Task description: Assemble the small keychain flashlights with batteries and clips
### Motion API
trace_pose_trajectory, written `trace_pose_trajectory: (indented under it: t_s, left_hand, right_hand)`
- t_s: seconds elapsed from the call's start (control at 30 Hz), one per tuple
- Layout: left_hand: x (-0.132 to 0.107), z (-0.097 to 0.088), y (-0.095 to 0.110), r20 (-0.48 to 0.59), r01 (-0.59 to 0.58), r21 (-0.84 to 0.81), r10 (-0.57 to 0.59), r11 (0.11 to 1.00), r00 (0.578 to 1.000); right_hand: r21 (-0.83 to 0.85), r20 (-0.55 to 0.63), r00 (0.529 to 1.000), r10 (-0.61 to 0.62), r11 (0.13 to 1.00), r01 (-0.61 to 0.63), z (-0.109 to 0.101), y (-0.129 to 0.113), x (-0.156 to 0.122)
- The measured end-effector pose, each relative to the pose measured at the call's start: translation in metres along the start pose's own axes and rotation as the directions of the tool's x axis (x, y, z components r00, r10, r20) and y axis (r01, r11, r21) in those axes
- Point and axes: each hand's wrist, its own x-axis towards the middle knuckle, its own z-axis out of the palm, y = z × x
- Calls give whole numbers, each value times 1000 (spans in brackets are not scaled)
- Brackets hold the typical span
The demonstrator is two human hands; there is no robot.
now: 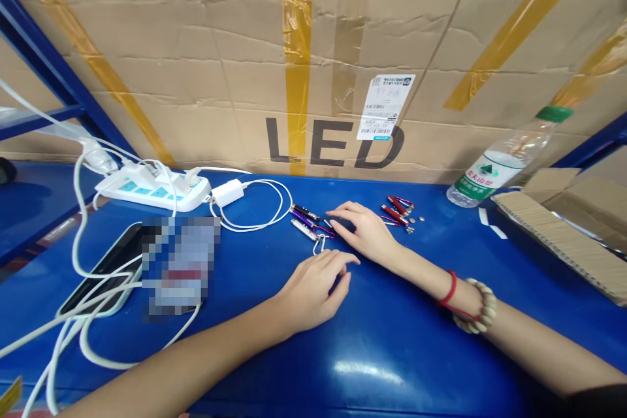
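My right hand point(365, 232) reaches over the blue tabletop point(411, 320) with thumb and fingers apart and nothing visible between them. Its fingertips are beside the clip end of a black keychain flashlight point(304, 213). Alongside lie a purple keychain flashlight point(304, 221) and a silver keychain flashlight point(302, 230) with a silver carabiner clip point(319, 245). My left hand point(316, 290) rests palm down just in front of that clip, fingers loosely bent, thumb apart. Beyond my right hand are red keychain flashlights point(394, 212) and several small button cells point(412, 220).
On the left are a white power strip point(151, 189), a charger point(228, 193), tangled white cables point(78, 222), a phone point(105, 268) and a blurred-out item point(181, 268). A water bottle point(504, 160) and an open cardboard box point(563, 241) stand right. A large carton point(235, 78) forms the back.
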Motion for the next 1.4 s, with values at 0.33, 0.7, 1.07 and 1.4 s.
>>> trace_pose_trajectory:
  t_s: [0.33, 0.7, 1.07, 1.4]
  left_hand:
    - [-2, -3, 1, -4, -2, 39, 2, 999, 1000]
    - [-2, -2, 0, 25, -17, 63, 16, 998, 1000]
    - [-1, 0, -3, -19, -23, 43, 24, 999, 1000]
    - [1, 1, -6, -157, 79, 70, -68, 994, 985]
  right_hand:
    - [-22, 33, 999, 30, 999, -29, 4, 7, 22]
    - [61, 17, 997, 79, 995, -79, 2, 13, 6]
    - [158, 25, 976, 214, 964, -215, -12, 27, -1]
    - [693, 135, 912, 387, 621, -366, -34, 6, -44]
